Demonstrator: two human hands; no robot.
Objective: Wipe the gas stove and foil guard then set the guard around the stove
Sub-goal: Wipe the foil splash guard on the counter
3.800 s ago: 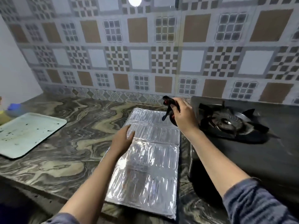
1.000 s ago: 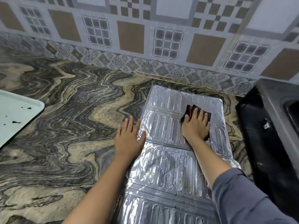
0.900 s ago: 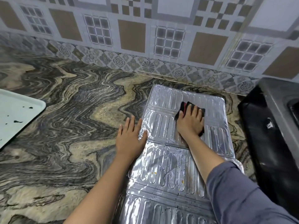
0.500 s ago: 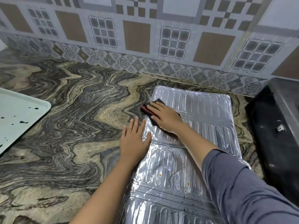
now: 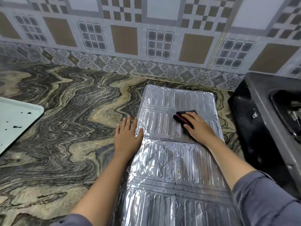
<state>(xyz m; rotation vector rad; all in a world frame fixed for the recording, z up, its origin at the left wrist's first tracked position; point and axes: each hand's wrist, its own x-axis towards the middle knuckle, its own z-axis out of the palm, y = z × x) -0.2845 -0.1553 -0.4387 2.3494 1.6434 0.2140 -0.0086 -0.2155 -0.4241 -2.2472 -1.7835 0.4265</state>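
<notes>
Guard (image 5: 171, 160) lies flat on the tabletop (image 5: 65, 119) mid-frame, long axis toward the wall (image 5: 146, 38); right hand (image 5: 197, 126), fingers flat on the cloth (image 5: 180, 115), presses an upper panel, spotted panels below; left hand (image 5: 126, 137), fingers spread, pins its edge.

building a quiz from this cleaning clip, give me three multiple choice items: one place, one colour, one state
1. Where is the foil guard?
A) flat on the counter, left of the gas stove
B) standing around the gas stove
C) held in the air

2. What colour is the cloth under the right hand?
A) white
B) yellow
C) black with a red edge

3. What is the left hand doing?
A) gripping the cloth
B) lying flat across the foil guard's left edge
C) raised in the air

1 A: it lies unfolded beside the gas stove.
2 C: a red strip shows along the dark cloth.
3 B: fingers straight, palm down.
</notes>
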